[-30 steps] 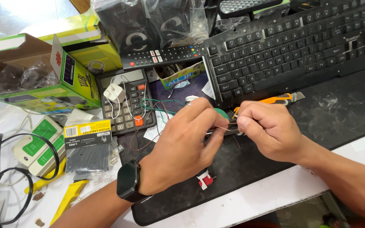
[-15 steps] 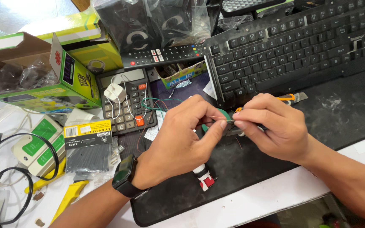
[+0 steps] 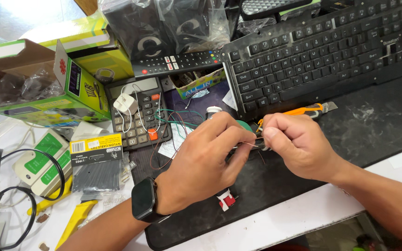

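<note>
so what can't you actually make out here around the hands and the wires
- Head view: what the fingertips pinch; the left hand and right hand close over it, so only thin wires show between them.
- Green round part: mostly hidden behind the left hand.
- Red and white piece: partly under the left wrist.
- Orange utility knife: its near end hidden by the right hand.

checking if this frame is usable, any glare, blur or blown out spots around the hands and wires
Head view: the left hand and right hand are sharp, and the thin wires pinched between them are just readable; the top left corner is blown out white; the plastic bag over the speakers shows glare; the black mat has a dull sheen; soft shadow lies under both hands.
</note>
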Demonstrator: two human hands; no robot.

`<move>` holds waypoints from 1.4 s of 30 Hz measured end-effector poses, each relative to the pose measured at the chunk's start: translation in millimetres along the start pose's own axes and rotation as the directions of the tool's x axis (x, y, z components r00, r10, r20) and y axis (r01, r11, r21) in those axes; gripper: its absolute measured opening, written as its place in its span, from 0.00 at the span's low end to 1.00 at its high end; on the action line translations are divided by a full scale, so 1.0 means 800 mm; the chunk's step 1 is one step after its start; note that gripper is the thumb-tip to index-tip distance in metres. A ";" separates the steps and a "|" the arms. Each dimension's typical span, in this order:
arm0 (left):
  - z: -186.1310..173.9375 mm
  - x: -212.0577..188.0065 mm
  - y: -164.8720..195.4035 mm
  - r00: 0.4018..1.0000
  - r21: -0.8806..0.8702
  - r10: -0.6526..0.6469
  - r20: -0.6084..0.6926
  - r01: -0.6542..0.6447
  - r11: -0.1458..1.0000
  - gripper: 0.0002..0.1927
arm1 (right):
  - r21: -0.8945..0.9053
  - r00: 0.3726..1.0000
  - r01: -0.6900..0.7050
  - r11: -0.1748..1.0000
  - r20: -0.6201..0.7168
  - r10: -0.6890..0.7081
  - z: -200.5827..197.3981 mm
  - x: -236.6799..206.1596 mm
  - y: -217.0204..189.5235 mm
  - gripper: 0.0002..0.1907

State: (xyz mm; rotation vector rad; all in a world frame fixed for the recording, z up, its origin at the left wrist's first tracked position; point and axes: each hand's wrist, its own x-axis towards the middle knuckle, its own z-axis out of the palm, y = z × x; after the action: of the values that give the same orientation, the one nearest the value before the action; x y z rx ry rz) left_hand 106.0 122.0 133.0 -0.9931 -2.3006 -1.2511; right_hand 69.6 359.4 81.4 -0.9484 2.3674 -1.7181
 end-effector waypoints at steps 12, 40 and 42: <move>-0.006 0.005 -0.011 0.968 -0.217 -0.242 0.062 0.250 0.944 0.07 | 0.468 0.999 -0.024 0.883 -0.017 0.036 -0.016 0.005 0.018 0.22; -0.003 0.002 -0.013 0.945 -0.246 -0.197 0.262 0.263 0.933 0.09 | -0.393 0.845 0.507 0.767 0.048 -0.533 -0.006 0.022 -0.030 0.10; 0.000 0.000 -0.013 0.966 -0.169 -0.157 0.204 0.192 0.967 0.07 | -0.375 0.874 0.462 0.804 0.038 -0.484 -0.003 0.019 -0.028 0.08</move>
State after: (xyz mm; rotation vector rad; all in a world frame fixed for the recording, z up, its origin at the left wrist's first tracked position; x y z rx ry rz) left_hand 98.8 118.2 126.5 -1.0277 -2.4975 -1.5293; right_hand 66.0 349.3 106.6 -1.6997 2.7271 -1.4401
